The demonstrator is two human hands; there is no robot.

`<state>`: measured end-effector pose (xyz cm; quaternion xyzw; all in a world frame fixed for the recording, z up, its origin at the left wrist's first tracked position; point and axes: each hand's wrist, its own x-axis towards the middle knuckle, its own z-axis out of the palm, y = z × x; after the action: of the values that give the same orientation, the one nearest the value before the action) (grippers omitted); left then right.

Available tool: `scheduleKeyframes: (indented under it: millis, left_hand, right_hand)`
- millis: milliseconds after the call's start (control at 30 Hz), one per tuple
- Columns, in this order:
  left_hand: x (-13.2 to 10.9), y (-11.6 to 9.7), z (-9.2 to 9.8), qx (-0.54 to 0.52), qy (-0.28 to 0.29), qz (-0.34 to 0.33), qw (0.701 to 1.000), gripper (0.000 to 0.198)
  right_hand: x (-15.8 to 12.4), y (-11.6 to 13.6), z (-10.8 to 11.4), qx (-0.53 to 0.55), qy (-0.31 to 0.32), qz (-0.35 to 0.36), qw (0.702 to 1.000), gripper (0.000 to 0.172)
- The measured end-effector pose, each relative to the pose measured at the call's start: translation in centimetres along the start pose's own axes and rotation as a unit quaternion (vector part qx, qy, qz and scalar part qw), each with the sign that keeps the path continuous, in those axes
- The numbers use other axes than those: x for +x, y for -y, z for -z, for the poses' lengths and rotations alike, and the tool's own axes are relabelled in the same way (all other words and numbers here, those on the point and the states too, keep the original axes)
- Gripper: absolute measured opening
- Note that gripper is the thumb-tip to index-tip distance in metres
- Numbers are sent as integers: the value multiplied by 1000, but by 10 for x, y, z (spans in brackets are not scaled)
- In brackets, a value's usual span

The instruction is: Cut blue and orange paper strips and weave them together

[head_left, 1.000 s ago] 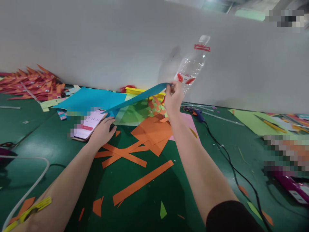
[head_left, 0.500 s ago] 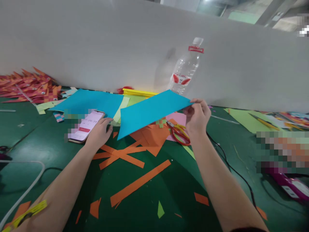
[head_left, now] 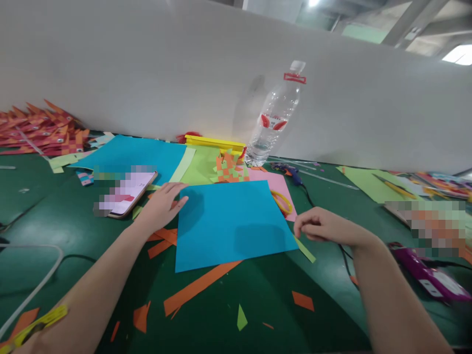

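Note:
A blue sheet of paper (head_left: pixel 232 223) lies on the table in front of me, on top of orange paper strips (head_left: pixel 201 287). My left hand (head_left: pixel 162 206) is open at the sheet's upper left corner, fingers stretched and thumb apart. Whether it touches the paper I cannot tell. Beside the right edge of the sheet hovers my right hand (head_left: pixel 315 226), its fingers loosely bent and no paper between them. Scissors with yellow and red handles (head_left: pixel 282 202) show partly from under the sheet, on pink paper (head_left: pixel 283 184).
A phone (head_left: pixel 129 194) lies left of my left hand. Behind the sheet are a clear bottle (head_left: pixel 275 115), a woven orange-green paper piece (head_left: pixel 230 167) and a glue gun (head_left: pixel 291 173). Another blue sheet (head_left: pixel 136 155) lies back left. A purple device (head_left: pixel 429 275) sits at right.
The raised blue sheet has come down flat over the strips and most of the scissors. My right hand has let it go and moved down and right. My left hand moved slightly right.

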<state>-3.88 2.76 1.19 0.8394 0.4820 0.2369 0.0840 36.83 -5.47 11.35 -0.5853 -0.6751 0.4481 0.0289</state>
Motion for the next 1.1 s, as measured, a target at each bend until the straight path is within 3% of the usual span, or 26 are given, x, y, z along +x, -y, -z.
scheduleKeyframes:
  millis: [67, 167, 300, 433, 567, 633, 700, 900, 1000, 1067, 1100]
  left_hand:
    - [-1, -6, -3, 1, 49, -45, 998, 51]
    - [-2, -14, -7, 14, 110, -78, 991, 45]
    - [-3, -20, -5, 15, 113, -104, 988, 39]
    - [-3, -22, 0, -8, 114, -126, 986, 37]
    - [-2, -24, 3, -34, 120, -141, 982, 38]
    - [-1, -25, 4, -42, 117, -145, 982, 37]
    - [-1, -26, 4, -46, 112, -145, 982, 37]
    - [0, -29, 4, -56, 111, -144, 982, 35]
    - [0, -29, 4, -53, 111, -148, 981, 35]
    - [0, -30, 5, -47, 112, -153, 981, 34]
    - [0, -30, 5, -44, 113, -154, 981, 33]
  right_hand:
    - [2, 8, 8, -40, -61, -7, 997, 25]
    - [20, 26, 15, -90, -207, 38, 974, 28]
    - [64, 48, 18, -129, -304, 94, 939, 31]
    - [113, 53, 21, -134, -254, 56, 956, 34]
    - [150, 52, 27, -127, -181, 63, 973, 13]
    - [161, 55, 29, -112, -156, 75, 979, 22]
    - [169, 63, 30, -93, -150, 89, 980, 32]
    - [199, 105, 29, 0, -186, 131, 974, 33]
    - [216, 128, 27, 85, -184, 133, 970, 32]
    - [226, 143, 25, 223, -167, 121, 953, 27]
    - [231, 151, 24, 241, -169, 125, 947, 28]
